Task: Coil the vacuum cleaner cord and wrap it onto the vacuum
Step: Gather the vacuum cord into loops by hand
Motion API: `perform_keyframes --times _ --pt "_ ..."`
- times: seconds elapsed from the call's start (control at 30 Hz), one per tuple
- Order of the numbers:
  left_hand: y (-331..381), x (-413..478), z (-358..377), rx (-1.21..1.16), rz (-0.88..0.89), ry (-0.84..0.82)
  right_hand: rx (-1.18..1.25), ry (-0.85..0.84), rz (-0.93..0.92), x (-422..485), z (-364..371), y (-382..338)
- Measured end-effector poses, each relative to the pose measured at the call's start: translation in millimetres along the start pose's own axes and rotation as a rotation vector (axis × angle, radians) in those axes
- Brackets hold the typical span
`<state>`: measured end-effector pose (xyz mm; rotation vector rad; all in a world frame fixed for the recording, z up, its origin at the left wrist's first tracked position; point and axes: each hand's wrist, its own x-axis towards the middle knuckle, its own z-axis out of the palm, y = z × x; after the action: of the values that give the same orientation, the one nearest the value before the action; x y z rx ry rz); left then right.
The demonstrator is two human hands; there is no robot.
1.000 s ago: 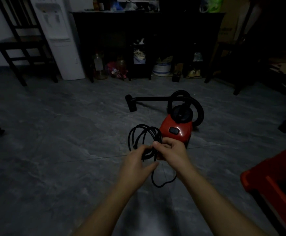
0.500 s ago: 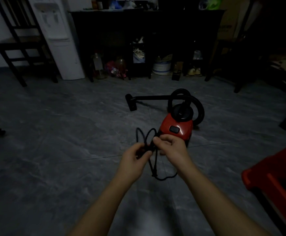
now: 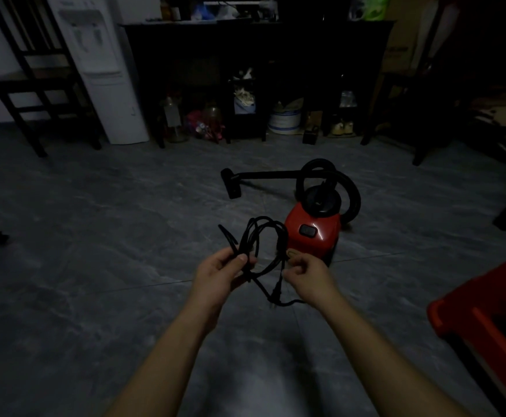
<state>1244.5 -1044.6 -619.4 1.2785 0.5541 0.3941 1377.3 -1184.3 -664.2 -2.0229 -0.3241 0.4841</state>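
In a dimly lit room, a person stands over a grey stone-patterned tile floor (image 3: 95,236) with both bare forearms stretched forward, working a thin black power cord (image 3: 263,218). The left hand (image 3: 224,273) has its fingers curled round several gathered loops of the cord, thumb pressed on top, and the loops stand up above the fist towards twelve o'clock. The right hand (image 3: 305,273), just beside it at three o'clock, is closed with curled fingers and pinches a strand of the same cord; the black plug (image 3: 275,293) dangles between the two wrists. The small red canister vacuum cleaner (image 3: 311,233) sits on the floor at one o'clock from the hands, and its ribbed black hose (image 3: 349,191) loops over the dark lid and runs out to a black nozzle (image 3: 233,185) at eleven o'clock from the canister. Along the far wall stand a dark wooden chair (image 3: 35,85) at ten o'clock, a white water dispenser (image 3: 104,70) next to it, and a dark cluttered sideboard (image 3: 245,49) at twelve. A red plastic crate (image 3: 486,326) juts in at four o'clock.
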Motion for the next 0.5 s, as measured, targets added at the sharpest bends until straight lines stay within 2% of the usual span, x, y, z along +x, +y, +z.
perform_keyframes --times 0.27,0.5 --pt "4.6 -1.6 0.9 -0.007 -0.013 -0.042 -0.16 -0.034 -0.006 -3.8 -0.7 1.7" --pt "6.1 0.6 -2.6 0.103 0.057 0.025 0.124 0.008 -0.001 -2.9 2.0 -1.3"
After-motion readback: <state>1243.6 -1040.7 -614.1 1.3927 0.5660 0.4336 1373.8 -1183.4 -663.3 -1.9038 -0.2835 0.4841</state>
